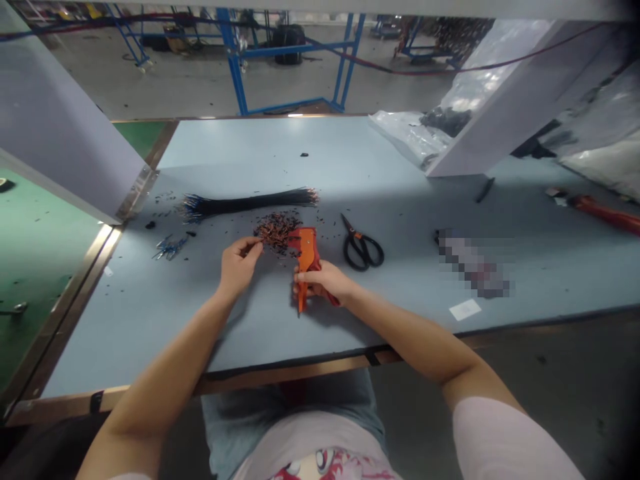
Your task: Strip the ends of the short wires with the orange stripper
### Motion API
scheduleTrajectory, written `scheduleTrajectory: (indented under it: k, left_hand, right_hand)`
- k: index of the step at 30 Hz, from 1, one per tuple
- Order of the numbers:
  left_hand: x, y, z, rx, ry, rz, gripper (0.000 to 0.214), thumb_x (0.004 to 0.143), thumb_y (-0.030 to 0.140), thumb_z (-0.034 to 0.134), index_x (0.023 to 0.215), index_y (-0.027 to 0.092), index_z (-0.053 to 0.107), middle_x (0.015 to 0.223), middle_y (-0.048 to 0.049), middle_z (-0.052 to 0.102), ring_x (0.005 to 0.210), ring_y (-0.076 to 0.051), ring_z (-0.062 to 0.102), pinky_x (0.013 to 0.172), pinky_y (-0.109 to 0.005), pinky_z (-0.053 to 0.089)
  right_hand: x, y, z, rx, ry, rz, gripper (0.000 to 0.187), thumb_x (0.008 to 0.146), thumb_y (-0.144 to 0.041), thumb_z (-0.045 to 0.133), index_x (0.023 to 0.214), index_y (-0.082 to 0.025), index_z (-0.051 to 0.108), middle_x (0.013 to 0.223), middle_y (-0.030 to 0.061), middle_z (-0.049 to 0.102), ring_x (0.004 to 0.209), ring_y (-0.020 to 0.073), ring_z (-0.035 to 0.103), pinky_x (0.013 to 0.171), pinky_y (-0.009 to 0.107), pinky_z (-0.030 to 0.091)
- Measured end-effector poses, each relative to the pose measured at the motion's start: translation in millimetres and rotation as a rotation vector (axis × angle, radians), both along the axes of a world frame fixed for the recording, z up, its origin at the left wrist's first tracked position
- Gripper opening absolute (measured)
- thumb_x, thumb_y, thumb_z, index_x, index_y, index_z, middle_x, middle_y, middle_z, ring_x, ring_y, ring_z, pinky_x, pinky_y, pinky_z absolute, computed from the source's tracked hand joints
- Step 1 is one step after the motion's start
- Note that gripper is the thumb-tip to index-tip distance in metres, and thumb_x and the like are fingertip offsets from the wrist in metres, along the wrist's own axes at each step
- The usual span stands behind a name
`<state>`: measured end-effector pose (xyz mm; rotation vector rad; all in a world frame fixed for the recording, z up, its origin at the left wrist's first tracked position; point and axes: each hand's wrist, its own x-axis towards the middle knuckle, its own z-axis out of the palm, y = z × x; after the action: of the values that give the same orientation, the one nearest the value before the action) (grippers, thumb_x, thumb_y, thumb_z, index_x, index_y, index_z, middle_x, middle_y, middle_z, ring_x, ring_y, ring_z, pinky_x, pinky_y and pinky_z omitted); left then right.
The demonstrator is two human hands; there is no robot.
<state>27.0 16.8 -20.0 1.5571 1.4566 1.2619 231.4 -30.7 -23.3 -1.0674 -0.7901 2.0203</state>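
My right hand [324,283] is closed round the handles of an orange wire stripper [306,257] whose head points away from me on the grey-blue table [400,200]. My left hand [239,263] pinches its fingertips together at the near left edge of a small pile of short reddish-brown wire pieces [276,230]; what it pinches is too small to name. Behind the pile lies a long bundle of black wires [250,202] with stripped ends.
Black scissors [361,245] lie to the right of the stripper. A few blue wire bits [169,247] sit at the left. A white slanted panel [500,107] and plastic bags [410,133] stand at the back right, a red-handled tool [605,213] at far right.
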Motion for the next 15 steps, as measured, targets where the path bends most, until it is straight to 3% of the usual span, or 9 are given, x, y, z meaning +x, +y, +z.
scheduleTrajectory:
  k: [4,9,15]
  left_hand:
    - [4.5,-2.3,0.0,0.011,-0.060,-0.011,0.019,0.074,0.032,0.064,0.084,0.018,0.070,0.070,-0.0019,0.071,0.069,-0.015,0.065,0.072,-0.029,0.051]
    - [7.4,-7.4,2.0,0.129,0.090,-0.034,0.016,0.077,0.030,0.061,0.082,0.019,0.071,0.082,-0.0029,0.073,0.081,-0.016,0.066,0.081,-0.030,0.049]
    - [7.1,-7.6,-2.5,0.218,0.184,-0.065,0.014,0.080,0.028,0.059,0.082,0.020,0.071,0.084,-0.0028,0.073,0.083,-0.017,0.065,0.081,-0.030,0.049]
  right_hand:
    - [-0.8,-5.8,3.7,-0.023,0.050,0.103,0.036,0.061,-0.021,0.079,0.089,-0.015,0.056,0.075,0.0023,0.064,0.065,0.0185,0.066,0.060,0.033,0.056]
    - [1.4,-8.3,9.0,-0.042,0.119,0.174,0.037,0.063,-0.025,0.080,0.091,-0.014,0.058,0.076,0.0019,0.064,0.067,0.0184,0.068,0.063,0.032,0.055]
    - [1.9,-10.4,10.7,-0.018,0.151,0.187,0.036,0.066,-0.027,0.079,0.093,-0.014,0.058,0.078,0.0018,0.063,0.068,0.0184,0.068,0.066,0.033,0.055]
